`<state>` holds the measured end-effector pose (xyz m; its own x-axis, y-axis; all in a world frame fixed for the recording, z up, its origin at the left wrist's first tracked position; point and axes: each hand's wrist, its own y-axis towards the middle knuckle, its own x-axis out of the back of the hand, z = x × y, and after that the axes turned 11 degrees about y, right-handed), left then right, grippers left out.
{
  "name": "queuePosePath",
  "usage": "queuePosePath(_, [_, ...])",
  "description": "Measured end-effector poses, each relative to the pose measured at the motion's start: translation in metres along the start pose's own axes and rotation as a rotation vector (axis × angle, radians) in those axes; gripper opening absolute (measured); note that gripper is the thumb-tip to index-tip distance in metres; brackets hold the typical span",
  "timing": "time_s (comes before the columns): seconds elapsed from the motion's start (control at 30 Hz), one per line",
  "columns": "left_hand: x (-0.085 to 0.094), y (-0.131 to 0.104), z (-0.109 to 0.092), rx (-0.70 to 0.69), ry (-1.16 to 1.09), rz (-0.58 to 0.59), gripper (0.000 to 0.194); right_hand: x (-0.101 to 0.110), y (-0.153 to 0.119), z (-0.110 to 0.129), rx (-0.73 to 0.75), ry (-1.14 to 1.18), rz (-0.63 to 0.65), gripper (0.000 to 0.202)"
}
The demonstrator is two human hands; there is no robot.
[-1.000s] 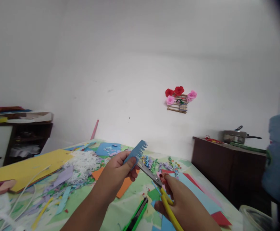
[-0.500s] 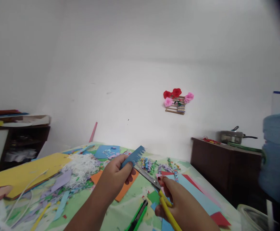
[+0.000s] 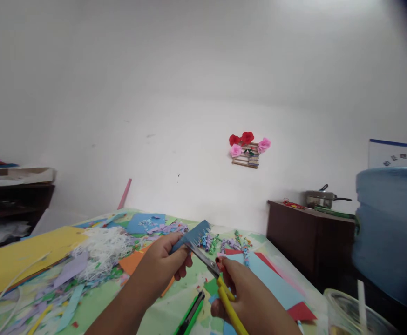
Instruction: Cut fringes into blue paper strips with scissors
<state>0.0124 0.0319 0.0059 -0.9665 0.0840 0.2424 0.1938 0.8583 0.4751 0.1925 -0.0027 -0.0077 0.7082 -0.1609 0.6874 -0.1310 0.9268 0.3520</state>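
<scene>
A strip of blue paper [image 3: 197,233] with a fringed edge is pinched in my left hand [image 3: 166,258]. Yellow-handled scissors [image 3: 227,302] are in my right hand [image 3: 247,291], their blades reaching up to the paper's lower fringed side near my left fingers. A small red rolled piece [image 3: 219,264] is also at the fingertips of my right hand. Below the two hands, a green utility knife [image 3: 191,314] lies on the patterned tablecloth [image 3: 165,312].
White shredded strands [image 3: 102,249], yellow sheets [image 3: 32,251] and scraps cover the left side. Small curled paper pieces [image 3: 229,244] lie behind the hands. Light blue paper [image 3: 269,279] lies right, near a clear cup [image 3: 343,316], brown cabinet [image 3: 301,242] and blue water bottle [image 3: 392,232].
The view has turned rightward, so the room and table appear shifted left. The scissor blades now meet the paper a little differently, and both hands keep their holds.
</scene>
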Motion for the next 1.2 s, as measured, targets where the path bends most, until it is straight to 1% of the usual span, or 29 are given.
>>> queuePosePath(0.1, [0.000,0.000,0.001,-0.012,0.011,0.033,0.019,0.001,-0.002,0.000,0.006,0.003,0.001,0.032])
queuePosePath(0.27, [-0.001,0.000,0.000,-0.027,0.037,0.031,0.022,0.002,-0.006,0.003,0.039,0.006,0.007,0.034])
queuePosePath(0.5, [-0.003,-0.008,-0.001,-0.032,0.069,0.035,0.023,0.002,-0.010,0.007,0.036,0.036,0.023,0.036])
queuePosePath(0.57, [-0.005,-0.009,-0.002,-0.037,0.050,0.009,0.022,0.002,-0.011,0.007,0.034,0.046,0.019,0.037])
queuePosePath(0.7, [-0.011,-0.010,-0.005,-0.038,-0.023,-0.102,0.020,0.002,-0.012,0.006,0.039,0.034,-0.018,0.043])
queuePosePath(0.77, [-0.013,-0.010,-0.006,-0.042,-0.050,-0.135,0.020,0.002,-0.012,0.004,0.041,0.019,-0.041,0.045])
queuePosePath(0.97, [-0.014,-0.010,-0.006,-0.036,-0.098,-0.143,0.017,0.003,-0.010,0.003,0.053,0.005,-0.042,0.046])
queuePosePath(1.2, [-0.014,-0.007,0.000,-0.044,-0.052,-0.127,0.021,0.006,-0.006,0.017,0.008,-0.045,0.002,0.046])
